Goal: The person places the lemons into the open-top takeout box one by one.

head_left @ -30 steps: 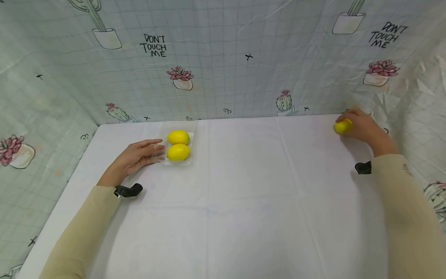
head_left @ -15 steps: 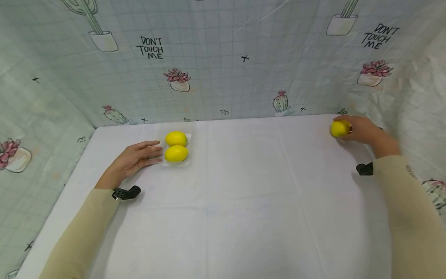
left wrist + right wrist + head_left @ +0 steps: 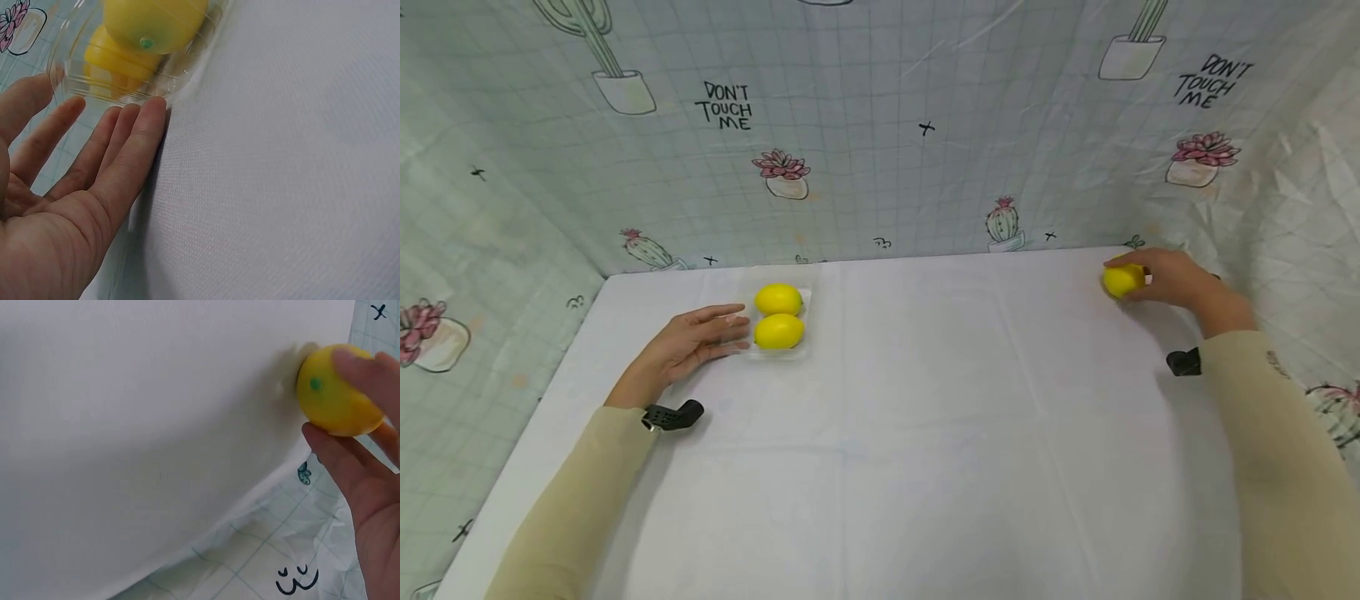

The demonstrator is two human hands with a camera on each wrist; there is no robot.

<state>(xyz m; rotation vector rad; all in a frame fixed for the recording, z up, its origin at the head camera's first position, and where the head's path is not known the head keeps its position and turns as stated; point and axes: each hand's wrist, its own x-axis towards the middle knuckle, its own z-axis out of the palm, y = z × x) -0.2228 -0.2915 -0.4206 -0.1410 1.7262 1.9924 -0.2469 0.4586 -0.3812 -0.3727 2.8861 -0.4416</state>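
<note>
Two yellow lemons, one lemon [image 3: 778, 299] behind the other lemon [image 3: 779, 332], lie in a clear plastic tray [image 3: 806, 342] at the left of the table. My left hand [image 3: 700, 342] rests by the tray's left side, fingers extended. In the left wrist view its fingertips [image 3: 155, 107] are right at the tray's clear wall. At the far right corner my right hand [image 3: 1172, 279] grips a third lemon [image 3: 1122, 282] between thumb and fingers. The right wrist view shows this lemon [image 3: 334, 403] with its green tip, close over the white cloth.
A white cloth [image 3: 925, 433] covers the table. Behind it and at both sides hangs a sheet [image 3: 880, 167] printed with cacti and lettering. Black wrist cameras [image 3: 676, 415] are strapped near the sleeve cuffs.
My right hand has turned the lemon so more of it shows and shifted it slightly left. The left hand and the tray keep their places; the head view has tilted a little.
</note>
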